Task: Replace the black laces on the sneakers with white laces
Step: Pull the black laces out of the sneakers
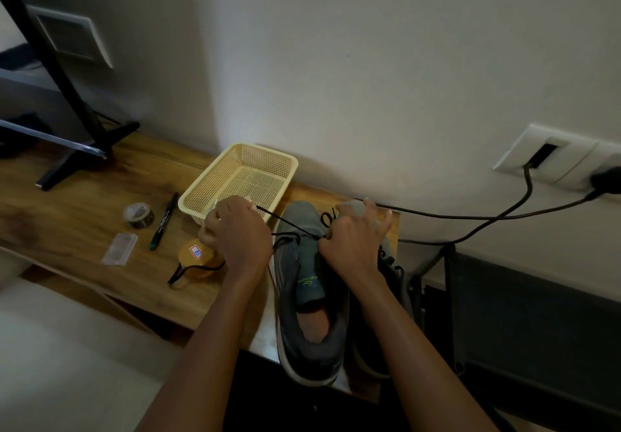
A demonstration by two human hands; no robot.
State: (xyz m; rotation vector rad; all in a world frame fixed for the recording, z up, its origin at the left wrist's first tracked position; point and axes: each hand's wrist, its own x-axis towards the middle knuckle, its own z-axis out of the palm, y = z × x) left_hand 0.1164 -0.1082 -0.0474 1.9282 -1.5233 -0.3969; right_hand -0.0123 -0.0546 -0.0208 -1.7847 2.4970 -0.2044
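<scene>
The left hand (235,230) clamps its grip on a taut black lace (285,221) while the right hand (353,240) pinches it at the eyelets of a grey sneaker (309,297) overhanging the table (67,223) edge; a hard tug may drag the sneaker off.

Perforated plastic basket (282,162) on a grained, satin wooden table (84,209) — matt grey cloth sneakers (304,230), smooth painted wall (369,61)
</scene>
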